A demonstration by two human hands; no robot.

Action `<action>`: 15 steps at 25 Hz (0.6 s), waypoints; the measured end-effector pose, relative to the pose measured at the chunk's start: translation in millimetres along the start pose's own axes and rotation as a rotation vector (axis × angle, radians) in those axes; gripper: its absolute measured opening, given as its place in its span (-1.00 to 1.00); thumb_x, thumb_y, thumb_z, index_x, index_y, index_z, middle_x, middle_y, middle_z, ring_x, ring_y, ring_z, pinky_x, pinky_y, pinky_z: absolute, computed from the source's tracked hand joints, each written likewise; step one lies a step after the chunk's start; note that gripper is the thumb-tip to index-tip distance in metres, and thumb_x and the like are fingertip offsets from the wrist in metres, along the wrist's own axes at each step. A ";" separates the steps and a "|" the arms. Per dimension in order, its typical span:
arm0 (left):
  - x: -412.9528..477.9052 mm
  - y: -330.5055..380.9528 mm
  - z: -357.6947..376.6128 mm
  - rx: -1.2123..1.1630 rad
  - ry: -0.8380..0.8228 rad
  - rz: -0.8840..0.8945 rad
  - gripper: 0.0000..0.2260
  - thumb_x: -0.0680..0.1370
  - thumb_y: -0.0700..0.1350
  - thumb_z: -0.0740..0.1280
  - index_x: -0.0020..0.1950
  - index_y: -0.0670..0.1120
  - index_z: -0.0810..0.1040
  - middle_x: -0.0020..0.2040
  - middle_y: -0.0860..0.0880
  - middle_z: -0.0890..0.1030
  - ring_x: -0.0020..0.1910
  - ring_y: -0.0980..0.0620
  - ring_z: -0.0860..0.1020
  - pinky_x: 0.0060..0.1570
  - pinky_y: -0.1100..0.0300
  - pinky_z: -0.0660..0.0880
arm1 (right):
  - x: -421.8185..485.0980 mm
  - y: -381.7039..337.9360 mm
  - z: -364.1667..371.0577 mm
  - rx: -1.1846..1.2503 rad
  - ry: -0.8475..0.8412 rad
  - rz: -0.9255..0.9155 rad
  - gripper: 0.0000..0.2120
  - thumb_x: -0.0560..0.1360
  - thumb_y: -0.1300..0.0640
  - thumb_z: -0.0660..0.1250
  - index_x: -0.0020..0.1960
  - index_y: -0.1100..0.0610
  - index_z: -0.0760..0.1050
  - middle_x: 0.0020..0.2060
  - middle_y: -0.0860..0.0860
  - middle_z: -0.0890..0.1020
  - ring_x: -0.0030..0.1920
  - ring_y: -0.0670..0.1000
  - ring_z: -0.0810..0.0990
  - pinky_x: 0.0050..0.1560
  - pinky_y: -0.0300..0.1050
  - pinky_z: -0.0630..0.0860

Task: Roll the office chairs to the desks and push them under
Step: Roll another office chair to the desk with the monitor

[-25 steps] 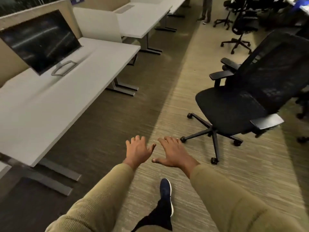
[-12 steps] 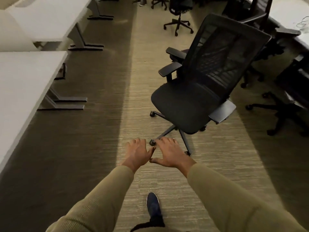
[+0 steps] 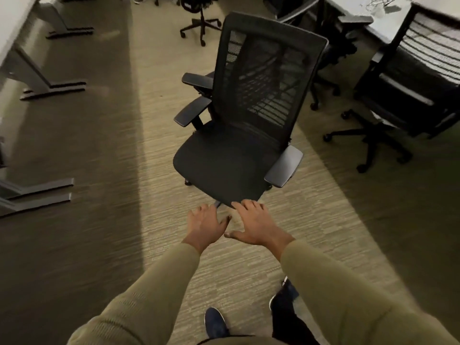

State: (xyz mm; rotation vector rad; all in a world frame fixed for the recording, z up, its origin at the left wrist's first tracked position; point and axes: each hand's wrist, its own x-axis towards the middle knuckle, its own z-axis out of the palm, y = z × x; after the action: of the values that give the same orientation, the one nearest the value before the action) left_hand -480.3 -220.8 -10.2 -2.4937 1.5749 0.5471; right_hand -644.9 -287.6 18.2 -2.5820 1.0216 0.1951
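A black office chair (image 3: 231, 168) with a mesh back and grey armrests stands in the carpeted aisle straight ahead, its seat facing me. My left hand (image 3: 205, 224) and my right hand (image 3: 254, 224) are stretched out side by side, palms down, fingers spread, just short of the seat's front edge. Neither hand holds anything. White desks (image 3: 10, 23) line the left side, with only an edge and the metal legs showing.
Another black chair (image 3: 410, 93) stands at the right by a white desk (image 3: 388, 13). More chairs (image 3: 199, 13) stand farther down the aisle. Desk feet (image 3: 37, 192) jut onto the darker carpet at left. My shoes (image 3: 215, 322) are at the bottom.
I have turned right and stepped closer; the chair moved from the right of view to the centre and now sits just beyond my fingertips. The monitor desk has left the view.
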 end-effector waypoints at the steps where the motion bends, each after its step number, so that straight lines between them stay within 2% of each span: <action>1: 12.3 16.3 -2.4 -0.004 0.002 0.002 -0.42 0.60 0.36 0.06 0.34 -0.04 0.45 0.33 -0.15 0.52 0.32 -0.20 0.47 0.25 -0.15 0.32 | 4.3 18.9 -4.5 0.010 -0.003 0.012 -0.09 0.41 -0.47 0.28 0.56 0.05 0.18 0.41 0.10 0.37 0.42 0.17 0.33 0.37 0.13 0.31; 6: 64.6 115.9 -14.6 -0.039 0.011 -0.034 -0.44 0.60 0.35 0.10 0.34 -0.07 0.44 0.32 -0.14 0.50 0.32 -0.20 0.45 0.27 -0.15 0.33 | 23.8 128.5 -39.1 0.025 -0.046 -0.005 -0.07 0.41 -0.44 0.30 0.59 0.05 0.14 0.48 0.13 0.32 0.48 0.18 0.26 0.46 0.15 0.23; 11: 108.8 216.2 -36.3 -0.082 0.024 -0.044 -0.43 0.62 0.34 0.08 0.35 -0.09 0.45 0.32 -0.16 0.50 0.31 -0.22 0.46 0.28 -0.19 0.32 | 40.6 233.3 -90.0 -0.025 -0.044 -0.072 -0.07 0.40 -0.45 0.31 0.57 0.05 0.17 0.46 0.11 0.36 0.47 0.16 0.31 0.42 0.15 0.31; 15: 147.4 258.2 -61.9 -0.087 0.041 -0.062 -0.39 0.61 0.35 0.04 0.40 -0.09 0.42 0.35 -0.16 0.48 0.32 -0.22 0.44 0.29 -0.20 0.32 | 64.9 282.2 -127.2 -0.078 -0.025 -0.137 -0.05 0.40 -0.47 0.30 0.58 0.06 0.17 0.47 0.11 0.36 0.46 0.17 0.32 0.40 0.14 0.31</action>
State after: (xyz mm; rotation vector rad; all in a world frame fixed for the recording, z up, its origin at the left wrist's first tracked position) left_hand -640.4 -478.1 10.4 -2.6240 1.5124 0.5719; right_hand -790.9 -567.1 41.9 -2.7010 0.8399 0.2363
